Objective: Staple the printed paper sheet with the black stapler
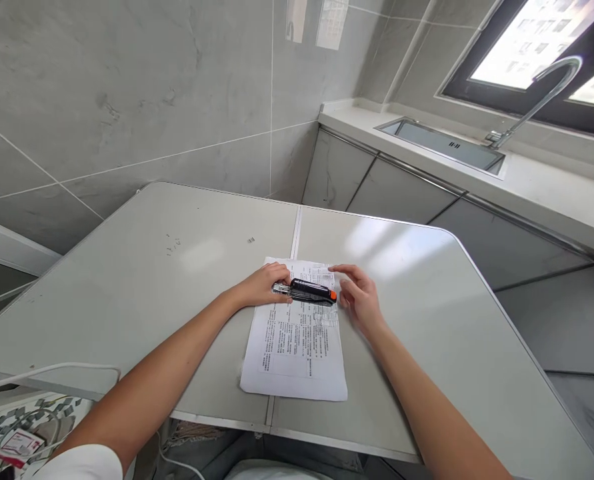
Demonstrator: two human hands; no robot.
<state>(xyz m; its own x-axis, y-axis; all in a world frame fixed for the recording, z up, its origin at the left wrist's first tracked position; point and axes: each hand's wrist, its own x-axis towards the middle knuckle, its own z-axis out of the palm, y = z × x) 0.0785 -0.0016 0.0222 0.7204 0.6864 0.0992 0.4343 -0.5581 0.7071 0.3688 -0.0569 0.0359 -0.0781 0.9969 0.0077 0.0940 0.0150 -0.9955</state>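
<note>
Two hands on the table (pixel 177 267), from my feed. Near left: white cable (pixel 51 369) along the edge. Then paper (pixel 297 360), print up, across the centre seam. On its far end lies the stapler (pixel 311 291), black, orange tip. I see the left hand (pixel 264 283) curled around its metal end; right hand (pixel 359 300) spread loose, just beside the orange tip. Far right: sink (pixel 441 143), tap (pixel 541 100).
</note>
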